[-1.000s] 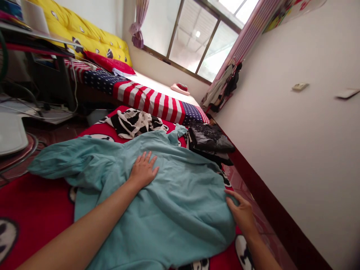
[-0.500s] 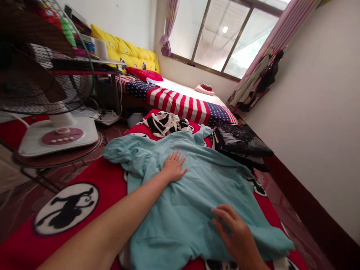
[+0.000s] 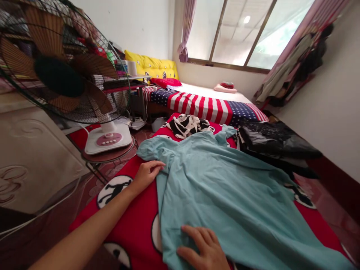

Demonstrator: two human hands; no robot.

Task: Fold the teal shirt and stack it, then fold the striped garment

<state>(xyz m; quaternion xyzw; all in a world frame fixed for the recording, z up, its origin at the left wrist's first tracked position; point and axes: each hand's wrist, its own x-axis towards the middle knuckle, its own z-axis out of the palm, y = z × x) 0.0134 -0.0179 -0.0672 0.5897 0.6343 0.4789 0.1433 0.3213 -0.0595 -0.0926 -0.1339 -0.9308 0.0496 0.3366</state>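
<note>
Teal garment (image 3: pixel 225 187): soft matt cloth, lightly creased. Red blanket (image 3: pixel 140 217) under it: matt fabric, printed black-and-white patches. Black bag (image 3: pixel 275 140) by blanket's far right corner: glossy, crinkled plastic. Fan (image 3: pixel 64 71): thin wire metal cage, smooth plastic base. Floor (image 3: pixel 332 202): glossy reddish tile.

A red printed mat (image 3: pixel 135 210) carries a teal garment (image 3: pixel 225 187), a black-and-white cloth (image 3: pixel 187 125) and black bags (image 3: pixel 275 140).
</note>
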